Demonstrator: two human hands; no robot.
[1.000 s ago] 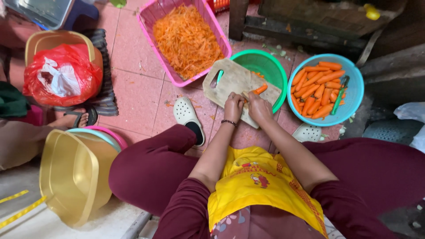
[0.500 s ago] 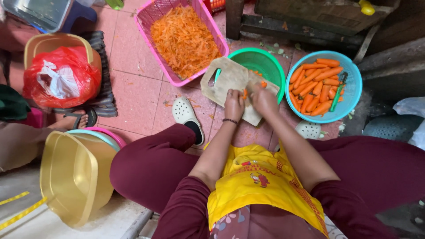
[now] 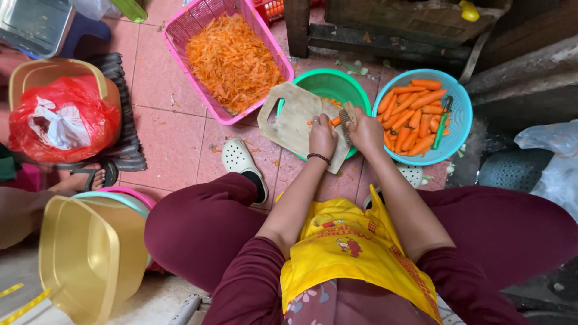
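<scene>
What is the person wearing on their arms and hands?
Both arms are bare from above the elbows down, with dark maroon sleeves pushed up high. The left hand has a thin dark beaded bracelet around its wrist. The right hand wears no glove, band or ring that shows.

A cutting board point(image 3: 295, 123) rests tilted on the near rim of a basin point(image 3: 337, 84) on the floor point(image 3: 174, 138), straight ahead of the seated person. Both hands meet on the board's right end: the left hand point(image 3: 322, 137) beside the right hand point(image 3: 366, 129), with a carrot piece point(image 3: 335, 121) and a slicing tool point(image 3: 345, 114) between them. Right of the basin, touching it, sits a bowl point(image 3: 463, 114) with whole carrots point(image 3: 415, 117) and a peeler point(image 3: 442, 123) in it. Left and farther away stands a basket point(image 3: 198, 18) holding shredded carrot point(image 3: 232, 60). A shoe point(image 3: 241, 161) lies just below the board. Far left sits a tub point(image 3: 36, 72) with a bag point(image 3: 60, 120) in it; nearer, stacked tubs point(image 3: 84, 259).
</scene>
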